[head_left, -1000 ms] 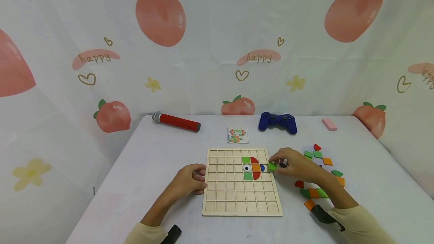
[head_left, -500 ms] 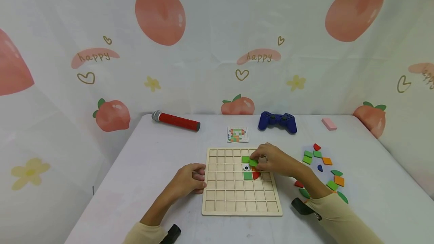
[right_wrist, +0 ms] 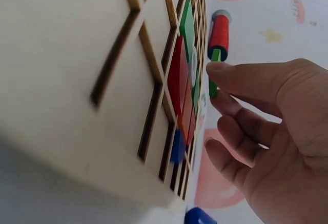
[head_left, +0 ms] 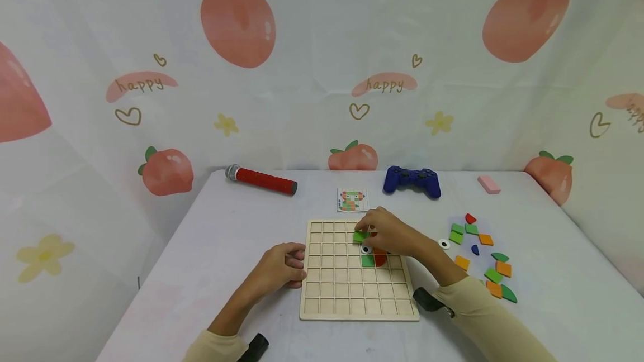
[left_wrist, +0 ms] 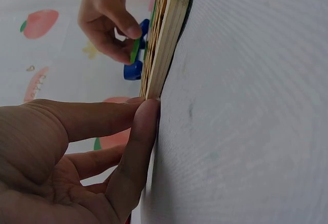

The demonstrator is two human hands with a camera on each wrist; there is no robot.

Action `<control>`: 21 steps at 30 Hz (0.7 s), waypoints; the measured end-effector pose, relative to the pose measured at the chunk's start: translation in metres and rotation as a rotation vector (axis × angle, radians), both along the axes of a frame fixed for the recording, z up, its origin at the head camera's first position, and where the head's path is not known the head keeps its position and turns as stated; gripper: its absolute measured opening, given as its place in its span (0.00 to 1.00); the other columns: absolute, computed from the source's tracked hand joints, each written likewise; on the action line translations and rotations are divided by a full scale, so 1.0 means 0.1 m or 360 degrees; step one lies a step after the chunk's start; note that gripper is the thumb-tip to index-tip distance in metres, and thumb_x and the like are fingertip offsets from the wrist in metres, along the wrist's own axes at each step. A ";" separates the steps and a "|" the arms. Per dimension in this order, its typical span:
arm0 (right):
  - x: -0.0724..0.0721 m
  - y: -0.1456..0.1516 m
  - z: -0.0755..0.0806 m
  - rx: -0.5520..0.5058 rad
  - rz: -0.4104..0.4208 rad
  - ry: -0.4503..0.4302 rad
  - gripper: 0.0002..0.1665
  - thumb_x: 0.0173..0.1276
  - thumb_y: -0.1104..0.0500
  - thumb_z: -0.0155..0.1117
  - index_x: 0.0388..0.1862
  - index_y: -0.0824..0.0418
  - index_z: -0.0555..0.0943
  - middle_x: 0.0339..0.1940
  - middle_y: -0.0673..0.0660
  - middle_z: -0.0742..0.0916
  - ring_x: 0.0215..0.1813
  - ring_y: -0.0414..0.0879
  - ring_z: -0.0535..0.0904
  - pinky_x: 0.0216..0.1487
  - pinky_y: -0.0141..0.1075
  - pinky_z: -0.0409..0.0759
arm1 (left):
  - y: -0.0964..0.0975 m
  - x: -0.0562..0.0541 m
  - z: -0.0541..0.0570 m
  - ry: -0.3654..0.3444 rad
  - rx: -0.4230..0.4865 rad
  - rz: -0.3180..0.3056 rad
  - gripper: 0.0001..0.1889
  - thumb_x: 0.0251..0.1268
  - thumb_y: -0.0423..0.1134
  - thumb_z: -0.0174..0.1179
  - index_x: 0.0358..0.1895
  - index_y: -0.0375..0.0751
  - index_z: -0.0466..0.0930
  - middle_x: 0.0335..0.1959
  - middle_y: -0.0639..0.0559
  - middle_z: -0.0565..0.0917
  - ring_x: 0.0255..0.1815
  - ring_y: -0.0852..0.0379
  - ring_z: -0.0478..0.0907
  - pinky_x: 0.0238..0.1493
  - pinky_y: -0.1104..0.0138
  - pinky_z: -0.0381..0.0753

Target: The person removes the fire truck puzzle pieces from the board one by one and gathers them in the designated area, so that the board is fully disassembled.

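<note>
2 hands show in my head view. The right hand (head_left: 394, 233) pinches 1 flat green square tile (head_left: 359, 237) between thumb and fingers; the tile is just above the board (head_left: 334, 289), toward its far edge. The left hand (head_left: 276, 266) grips the board's left edge, thumb above and finger at the side.

Board: pale wood, layered edge, gridded into square cells. Seated pieces I can see: 1 white eye disc (head_left: 366, 249), 1 green square (head_left: 368, 261), red curved pieces (head_left: 380, 260) partly hidden by the fingers, and, in my right wrist view, 1 blue rounded piece (right_wrist: 177, 147).

Loose pieces visible at right: 4 orange squares (head_left: 485, 239), 4 loose green squares (head_left: 471, 229), 2 green curved pieces (head_left: 509, 294), 1 red rounded piece (head_left: 470, 218), 1 blue half-disc (head_left: 475, 249), 1 loose eye disc (head_left: 444, 244). The sleeve (head_left: 478, 309) covers part of this group.

Far side: 1 red rough-surfaced microphone (head_left: 264, 180), 1 printed card (head_left: 353, 200), 1 blue controller (head_left: 412, 181), 1 pink block (head_left: 488, 184).
</note>
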State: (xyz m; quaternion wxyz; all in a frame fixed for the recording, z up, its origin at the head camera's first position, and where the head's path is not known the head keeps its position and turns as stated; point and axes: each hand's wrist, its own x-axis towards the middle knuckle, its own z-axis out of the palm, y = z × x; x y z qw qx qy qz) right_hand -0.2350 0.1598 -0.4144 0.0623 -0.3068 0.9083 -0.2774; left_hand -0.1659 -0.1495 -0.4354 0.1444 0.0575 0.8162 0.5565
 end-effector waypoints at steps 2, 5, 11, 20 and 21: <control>-0.02 -0.04 -0.01 0.0003 0.0004 -0.0011 0.15 0.69 0.62 0.74 0.54 0.60 0.90 0.47 0.51 0.88 0.53 0.48 0.76 0.54 0.43 0.79 | 0.00 0.00 -0.01 -0.0002 -0.0001 0.0008 0.33 0.58 0.21 0.72 0.69 0.26 0.75 0.52 0.41 0.80 0.44 0.55 0.81 0.37 0.59 0.93; -0.05 -0.09 -0.02 0.0014 -0.0009 -0.0041 0.15 0.68 0.61 0.75 0.54 0.59 0.90 0.48 0.50 0.88 0.54 0.48 0.77 0.57 0.45 0.79 | 0.00 -0.01 -0.02 -0.0006 0.0003 0.0015 0.33 0.57 0.21 0.73 0.69 0.26 0.75 0.52 0.42 0.80 0.43 0.55 0.81 0.37 0.59 0.93; -0.09 -0.16 -0.05 0.0013 -0.0028 -0.0073 0.15 0.67 0.62 0.77 0.52 0.60 0.90 0.46 0.49 0.89 0.54 0.48 0.78 0.61 0.49 0.80 | -0.01 -0.01 -0.04 -0.0003 0.0012 0.0004 0.33 0.58 0.21 0.72 0.69 0.27 0.75 0.52 0.42 0.80 0.44 0.54 0.81 0.37 0.59 0.93; -0.10 -0.18 -0.04 0.0018 -0.0063 -0.0099 0.15 0.67 0.64 0.76 0.53 0.60 0.90 0.47 0.50 0.88 0.55 0.48 0.78 0.61 0.47 0.81 | 0.00 -0.01 -0.03 -0.0026 0.0011 0.0005 0.33 0.58 0.21 0.72 0.69 0.27 0.75 0.52 0.41 0.80 0.44 0.54 0.81 0.37 0.61 0.93; -0.10 -0.17 -0.04 0.0011 -0.0059 -0.0097 0.15 0.67 0.64 0.76 0.53 0.60 0.90 0.46 0.50 0.88 0.55 0.48 0.78 0.60 0.47 0.81 | 0.00 -0.01 -0.03 -0.0026 0.0012 0.0003 0.33 0.58 0.21 0.72 0.69 0.27 0.75 0.52 0.41 0.80 0.45 0.54 0.81 0.37 0.61 0.93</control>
